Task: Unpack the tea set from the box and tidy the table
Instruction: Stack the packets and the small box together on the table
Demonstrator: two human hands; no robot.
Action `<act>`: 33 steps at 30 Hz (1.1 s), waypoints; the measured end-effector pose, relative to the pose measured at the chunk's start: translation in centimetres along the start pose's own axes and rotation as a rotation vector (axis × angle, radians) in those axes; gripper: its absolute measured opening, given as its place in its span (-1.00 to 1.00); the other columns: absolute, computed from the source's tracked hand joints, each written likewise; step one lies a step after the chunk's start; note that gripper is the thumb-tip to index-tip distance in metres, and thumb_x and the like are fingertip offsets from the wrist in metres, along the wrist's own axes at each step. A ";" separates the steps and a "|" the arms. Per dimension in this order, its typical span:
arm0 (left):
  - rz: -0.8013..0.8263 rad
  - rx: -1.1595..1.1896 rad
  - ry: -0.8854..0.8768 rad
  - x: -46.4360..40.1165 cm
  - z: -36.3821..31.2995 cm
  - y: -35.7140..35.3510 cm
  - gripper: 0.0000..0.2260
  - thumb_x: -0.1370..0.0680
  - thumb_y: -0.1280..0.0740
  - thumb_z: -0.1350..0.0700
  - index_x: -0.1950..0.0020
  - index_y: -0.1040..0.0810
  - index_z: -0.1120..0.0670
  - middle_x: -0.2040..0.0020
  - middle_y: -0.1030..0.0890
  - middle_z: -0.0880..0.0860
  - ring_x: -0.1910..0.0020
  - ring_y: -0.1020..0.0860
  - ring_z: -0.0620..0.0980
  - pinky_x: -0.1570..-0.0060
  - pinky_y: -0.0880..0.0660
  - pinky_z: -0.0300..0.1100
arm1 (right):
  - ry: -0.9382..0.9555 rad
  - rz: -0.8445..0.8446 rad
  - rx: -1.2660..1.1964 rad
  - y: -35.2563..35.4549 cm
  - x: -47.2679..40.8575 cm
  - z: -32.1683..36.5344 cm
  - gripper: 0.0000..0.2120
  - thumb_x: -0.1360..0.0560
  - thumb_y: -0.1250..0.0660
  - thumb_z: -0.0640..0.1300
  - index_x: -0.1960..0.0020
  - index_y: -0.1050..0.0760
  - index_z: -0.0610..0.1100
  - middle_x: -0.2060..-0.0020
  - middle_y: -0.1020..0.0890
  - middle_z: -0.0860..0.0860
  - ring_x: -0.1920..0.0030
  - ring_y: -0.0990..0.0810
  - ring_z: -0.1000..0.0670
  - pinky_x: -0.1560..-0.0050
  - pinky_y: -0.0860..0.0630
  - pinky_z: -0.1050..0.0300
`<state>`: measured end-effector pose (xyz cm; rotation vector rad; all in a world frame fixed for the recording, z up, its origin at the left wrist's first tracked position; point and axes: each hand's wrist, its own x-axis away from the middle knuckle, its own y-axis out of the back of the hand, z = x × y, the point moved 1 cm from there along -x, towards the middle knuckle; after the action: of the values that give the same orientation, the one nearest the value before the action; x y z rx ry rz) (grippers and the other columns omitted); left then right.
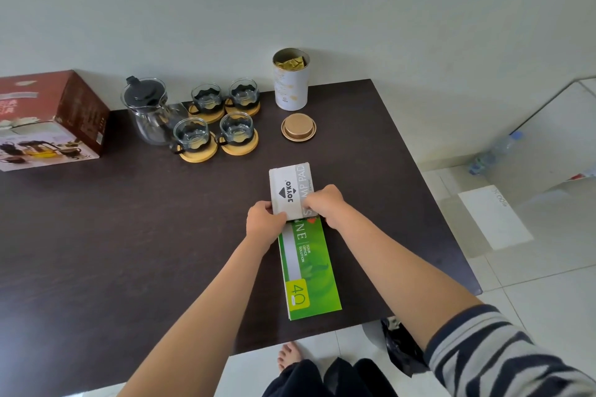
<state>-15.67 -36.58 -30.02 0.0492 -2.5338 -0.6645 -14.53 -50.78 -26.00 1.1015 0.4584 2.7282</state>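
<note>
Both hands on the white stamp pad box (290, 190), mid-table. Left hand (265, 219) grips its near-left corner, fingers curled round the edge. Right hand (324, 203) grips the near-right edge, fingers curled over the top face. Box reads "JOYKO" and "STAMP PAD", long side running away from the person.

Its near end overlaps the far end of a green box (309, 271), which lies flat toward the near table edge. Yellow "40" patch at its near end.

Dark table (113, 235) carries everything.

Tea set is out, far-left of centre:
- glass teapot (146, 109), black lid, upright
- 4 glass cups in a 2x2 group just right of the pot, each on a round wooden coaster: far-left cup (206, 99), far-right cup (244, 94), near-left cup (191, 135), near-right cup (236, 128)
- near-left cup is touching or just in front of the pot; cannot tell which

Brown tea set carton (48, 119) at the far-left edge, well apart from the hands, printed face up.

Right of the cups: open white tin (291, 80), upright, gold packets inside. Its gold lid (298, 127) lies on the table just in front of it, apart.

Right sleeve (503, 354) striped grey and dark. Bare foot (288, 354) on the tiled floor below the table edge. Water bottle (493, 153) lies on the floor, far right.
</note>
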 end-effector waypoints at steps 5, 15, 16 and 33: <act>0.014 0.123 0.074 -0.3 0.1 -0.1 -0.73 -0.43 -0.31 0.26 -0.13 -0.53 0.18 0.01 -0.62 0.11 0.14 -0.58 0.04 0.22 -0.53 -0.11 | 0.021 0.078 -0.120 -0.2 -0.2 -0.1 -0.87 -0.37 -0.29 -0.40 0.10 -0.49 -0.26 0.10 -0.62 -0.17 0.10 -0.60 -0.13 0.19 -0.53 0.05; 0.182 0.261 0.225 -2.4 -5.8 -1.9 -0.85 -0.48 -0.25 0.32 0.01 -0.52 0.15 0.08 -0.59 0.07 0.18 -0.57 -0.03 0.32 -0.47 -0.17 | 0.003 0.164 -0.246 4.6 -3.5 1.7 -0.71 -0.43 -0.36 -0.39 -0.10 -0.53 -0.15 0.06 -0.66 -0.13 0.09 -0.66 -0.09 0.06 -0.62 -0.08; 0.178 0.265 0.205 -2.6 -7.1 -2.6 -0.87 -0.48 -0.25 0.34 0.10 -0.53 0.14 0.13 -0.59 0.06 0.21 -0.56 -0.04 0.33 -0.49 -0.17 | 0.017 0.158 -0.243 5.6 -4.1 2.4 -0.72 -0.43 -0.36 -0.39 -0.10 -0.53 -0.16 0.06 -0.67 -0.13 0.08 -0.66 -0.10 0.07 -0.62 -0.07; 0.011 0.120 0.013 -17.4 -23.1 -11.7 -0.86 -0.43 -0.33 0.24 0.35 -0.51 0.14 0.36 -0.51 0.08 0.38 -0.45 0.02 0.33 -0.39 -0.16 | 0.219 -0.049 -0.095 16.3 -20.1 14.5 -0.78 -0.37 -0.38 -0.40 0.03 -0.63 -0.19 0.23 -0.62 -0.03 0.24 -0.61 0.00 0.31 -0.54 0.19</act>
<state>9.63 -54.38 -26.47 0.0808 -2.5573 -0.5051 9.38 -68.16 -23.61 0.7620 0.3740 2.8069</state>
